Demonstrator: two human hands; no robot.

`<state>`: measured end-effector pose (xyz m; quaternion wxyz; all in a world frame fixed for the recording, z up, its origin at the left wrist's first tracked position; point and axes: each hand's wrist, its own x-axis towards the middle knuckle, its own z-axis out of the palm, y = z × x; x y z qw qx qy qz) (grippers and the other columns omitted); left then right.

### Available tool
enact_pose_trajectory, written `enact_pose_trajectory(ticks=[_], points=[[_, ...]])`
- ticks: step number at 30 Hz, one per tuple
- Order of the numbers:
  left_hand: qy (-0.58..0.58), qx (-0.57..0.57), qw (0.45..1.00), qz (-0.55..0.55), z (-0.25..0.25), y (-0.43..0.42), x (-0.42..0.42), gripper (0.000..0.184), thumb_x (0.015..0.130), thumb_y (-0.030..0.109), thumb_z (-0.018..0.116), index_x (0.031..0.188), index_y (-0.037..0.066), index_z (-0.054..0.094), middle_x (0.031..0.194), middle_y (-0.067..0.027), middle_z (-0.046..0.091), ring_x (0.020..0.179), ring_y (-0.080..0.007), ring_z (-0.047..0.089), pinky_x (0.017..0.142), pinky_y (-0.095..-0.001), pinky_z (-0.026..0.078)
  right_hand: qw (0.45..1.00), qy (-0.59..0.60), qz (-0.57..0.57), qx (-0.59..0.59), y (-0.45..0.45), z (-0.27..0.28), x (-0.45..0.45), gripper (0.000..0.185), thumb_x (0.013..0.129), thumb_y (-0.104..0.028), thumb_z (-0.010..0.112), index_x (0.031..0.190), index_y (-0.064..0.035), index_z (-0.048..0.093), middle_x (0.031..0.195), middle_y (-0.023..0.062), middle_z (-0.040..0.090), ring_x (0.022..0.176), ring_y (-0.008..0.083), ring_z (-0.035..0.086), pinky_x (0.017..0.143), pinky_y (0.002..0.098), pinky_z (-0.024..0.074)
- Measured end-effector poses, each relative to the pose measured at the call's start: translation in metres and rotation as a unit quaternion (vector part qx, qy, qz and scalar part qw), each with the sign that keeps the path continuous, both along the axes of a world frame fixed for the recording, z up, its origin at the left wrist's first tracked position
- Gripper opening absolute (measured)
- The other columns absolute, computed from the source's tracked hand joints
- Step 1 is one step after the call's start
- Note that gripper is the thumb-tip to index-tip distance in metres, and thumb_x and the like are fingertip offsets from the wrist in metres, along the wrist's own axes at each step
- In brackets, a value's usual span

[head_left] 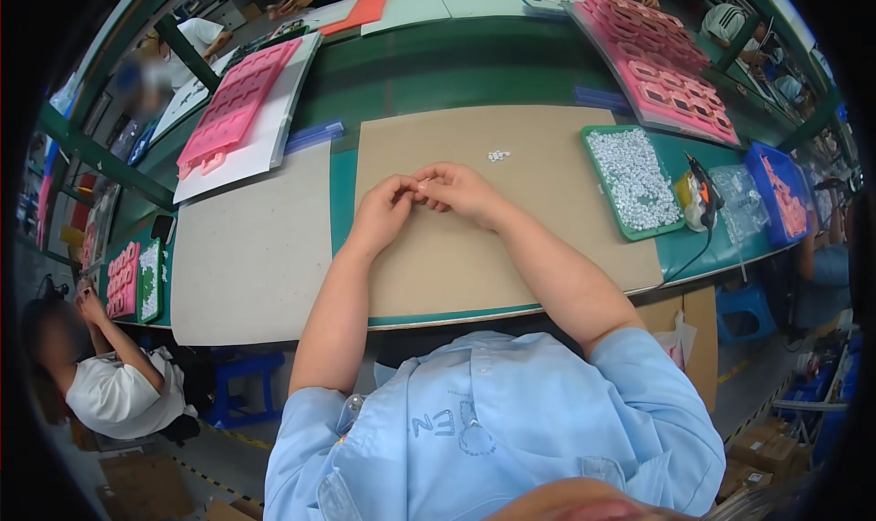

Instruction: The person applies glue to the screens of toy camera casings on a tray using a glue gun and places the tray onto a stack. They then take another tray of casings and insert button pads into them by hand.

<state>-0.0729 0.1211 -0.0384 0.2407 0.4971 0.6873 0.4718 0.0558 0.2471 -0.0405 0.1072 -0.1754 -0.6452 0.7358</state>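
Observation:
Both of my hands meet over the brown board (438, 275), near its left edge. The fingers of my left hand (388, 209) are pinched at the fingertips. My right hand (459, 192) is closed too, its fingertips touching those of my left. Whatever lies between the fingertips is too small to make out. A little pile of small white pieces (498, 156) rests on the board to the upper right of my hands. Further right, a green tray (626, 233) holds many similar white pieces.
Pink molded trays stand on a sloped panel at left (239, 97) and another at right (671, 88). A glue gun (703, 188) with a cord, a clear bag (737, 202) and a blue bin (762, 170) lie at right. A co-worker (119, 384) sits at lower left.

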Motion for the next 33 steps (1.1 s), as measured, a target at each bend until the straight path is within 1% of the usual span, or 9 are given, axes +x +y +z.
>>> enact_pose_trajectory(ticks=[7,10,13,15,21,25,28,29,33], points=[[0.037,0.011,0.999,0.004,0.0,0.0,0.001,0.014,0.089,0.0,0.051,0.1,0.001,0.06,0.092,-0.0077,0.065,0.085,-0.0132,0.06,0.077,-0.0249,0.047,1.0,0.001,-0.002,-0.002,0.0,-0.001,0.0,0.03,0.089,-0.025,0.06,0.111,-0.0048,0.058,0.092,0.0016,0.064,0.077,0.0076,0.052,0.07,0.0223,0.0441],[0.061,0.038,0.997,0.0,-0.005,0.001,-0.003,0.014,0.088,-0.002,0.05,0.099,0.002,0.059,0.092,-0.0087,0.064,0.086,-0.0165,0.061,0.077,-0.0272,0.047,1.0,0.0,-0.005,0.008,0.001,-0.001,0.0,0.031,0.088,-0.026,0.06,0.111,-0.0053,0.058,0.094,0.0023,0.065,0.076,0.0074,0.053,0.069,0.0216,0.0442],[0.144,0.064,0.987,0.011,-0.009,0.002,-0.006,0.016,0.086,-0.004,0.049,0.097,0.003,0.058,0.092,-0.0099,0.062,0.087,-0.0207,0.061,0.078,-0.03,0.048,1.0,0.018,-0.008,-0.016,0.002,-0.003,-0.003,0.028,0.088,-0.022,0.061,0.11,-0.0055,0.058,0.093,0.0026,0.065,0.072,0.0064,0.054,0.064,0.0209,0.0445],[0.151,0.088,0.984,0.018,-0.007,0.001,-0.006,0.015,0.085,-0.005,0.048,0.095,0.003,0.056,0.093,-0.0129,0.061,0.088,-0.0272,0.06,0.077,-0.0338,0.048,0.999,0.018,-0.004,-0.032,0.002,-0.002,-0.002,0.03,0.088,-0.023,0.06,0.111,-0.0049,0.057,0.096,0.0039,0.065,0.074,0.0064,0.056,0.065,0.0215,0.0461],[0.163,0.082,0.981,0.072,-0.005,0.001,-0.005,0.013,0.086,-0.005,0.044,0.095,0.003,0.05,0.093,-0.0164,0.058,0.087,-0.0344,0.056,0.076,-0.039,0.046,0.988,0.092,0.053,-0.111,-0.003,0.008,0.001,0.04,0.09,-0.023,0.056,0.123,-0.0019,0.049,0.112,0.0109,0.062,0.087,0.0116,0.061,0.075,0.0257,0.0491],[0.152,0.082,0.981,0.09,-0.003,-0.001,-0.004,0.014,0.088,-0.003,0.044,0.099,0.003,0.048,0.094,-0.0172,0.058,0.089,-0.0346,0.056,0.077,-0.0391,0.045,0.98,0.125,0.072,-0.135,-0.007,0.009,0.002,0.043,0.091,-0.023,0.054,0.127,-0.0017,0.045,0.12,0.0147,0.058,0.096,0.0161,0.06,0.081,0.0295,0.0486],[0.091,0.078,0.989,0.085,-0.004,0.0,-0.007,0.017,0.089,-0.002,0.043,0.104,0.003,0.048,0.096,-0.0174,0.058,0.09,-0.0339,0.057,0.078,-0.0385,0.045,0.978,0.14,0.077,-0.137,-0.006,0.008,0.003,0.043,0.092,-0.023,0.053,0.128,-0.0016,0.044,0.122,0.0157,0.056,0.101,0.018,0.059,0.084,0.0312,0.0479],[0.061,0.107,0.989,0.083,-0.006,0.0,-0.007,0.021,0.089,-0.001,0.044,0.109,0.004,0.048,0.096,-0.0154,0.06,0.09,-0.0301,0.058,0.079,-0.0367,0.046,0.979,0.137,0.068,-0.132,-0.006,0.008,0.003,0.044,0.091,-0.023,0.053,0.128,-0.0016,0.044,0.122,0.0157,0.056,0.102,0.0182,0.059,0.084,0.0313,0.0478],[-0.017,0.081,0.995,0.062,0.001,-0.004,-0.009,0.026,0.089,0.0,0.046,0.114,0.005,0.048,0.093,-0.0119,0.06,0.088,-0.0248,0.059,0.077,-0.0344,0.047,0.989,0.115,0.043,-0.081,-0.003,0.004,0.001,0.045,0.091,-0.024,0.053,0.129,-0.0013,0.043,0.121,0.0158,0.056,0.104,0.0177,0.057,0.086,0.0308,0.0465]])
